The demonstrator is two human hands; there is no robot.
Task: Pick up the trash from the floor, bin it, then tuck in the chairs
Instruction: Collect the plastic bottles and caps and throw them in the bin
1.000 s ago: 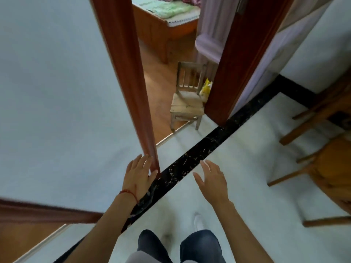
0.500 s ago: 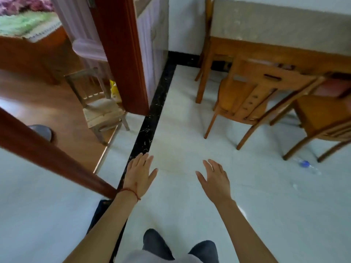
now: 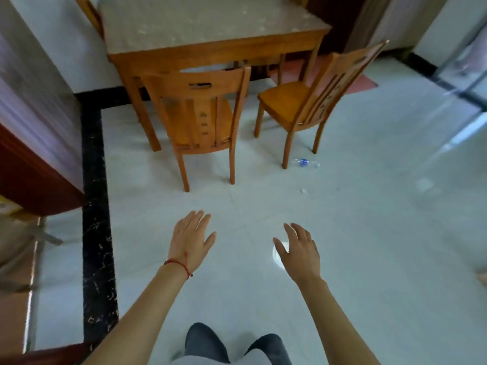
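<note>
A clear plastic bottle with a blue label (image 3: 305, 163) lies on the white floor beside the right chair's leg. Its small white cap (image 3: 303, 191) lies a little nearer to me. Two wooden chairs stand pulled out from the table (image 3: 210, 46): the left chair (image 3: 200, 114) faces it squarely, the right chair (image 3: 311, 98) is turned at an angle. My left hand (image 3: 191, 241) and my right hand (image 3: 299, 251) hover in front of me, both open and holding nothing. A pale round patch on the floor shows beside my right hand.
A black marble strip (image 3: 95, 206) runs along the floor at the left, beside a dark red door frame (image 3: 31, 169). A third chair (image 3: 89, 11) stands at the table's far left corner. A glass door (image 3: 463, 75) is at the far right.
My view has swung right from the doorway to the dining table and chairs. The bottle and cap have come into view. Both hands stay open and held out as before.
</note>
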